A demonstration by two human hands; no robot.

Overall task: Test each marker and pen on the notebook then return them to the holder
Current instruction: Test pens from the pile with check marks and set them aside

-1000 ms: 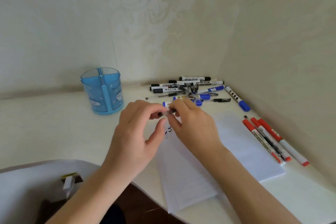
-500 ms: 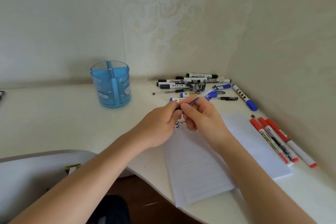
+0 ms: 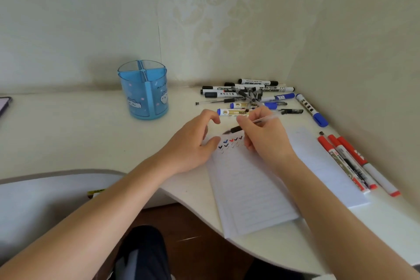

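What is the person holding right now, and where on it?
The right hand pinches a clear pen on its barrel, just behind the dark grip. Whether the curled left hand holds anything cannot be told.

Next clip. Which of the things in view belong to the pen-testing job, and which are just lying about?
Job: pen, held in the right hand; notebook with test ticks; blue holder; pile of markers and pens; red markers; left hand at the notebook's corner.
Lying about: dark object at the desk's left edge; yellow-tagged item below the desk.
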